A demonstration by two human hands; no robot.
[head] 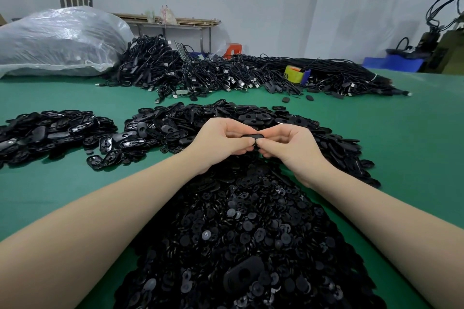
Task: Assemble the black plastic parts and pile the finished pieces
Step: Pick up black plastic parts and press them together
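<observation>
— What are the hands doing?

— Both are up over the middle of the tabletop [401, 133], meeting at one small black part [252, 136]. The left hand [221, 140] pinches its left end, thumb below and fingers curled over the top. The right hand [288, 144] pinches the right end the same way. The thumb tips nearly touch under it.

— Is it one piece or two?

— Can't tell. The fingers hide most of it; only a dark, rounded edge shows between them.

— Where are the rest of the parts?

— A big heap of small round discs [251, 233] lies close to the person, between the forearms, with one larger oval shell [242, 276] resting on top near the bottom. Beyond the hands lies a wide heap of oval shells [251, 115]. To the left, set apart on the green surface, is another pile [50, 130] of oval pieces, many lying hollow side up.

— And farther back?

— A long tangle of black cables [226, 70] runs across the tabletop, with a yellow tape roll [292, 74] lying on it. A large clear plastic bag [60, 40] sits at the far left. A blue bin [391, 63] stands at the far right.
</observation>
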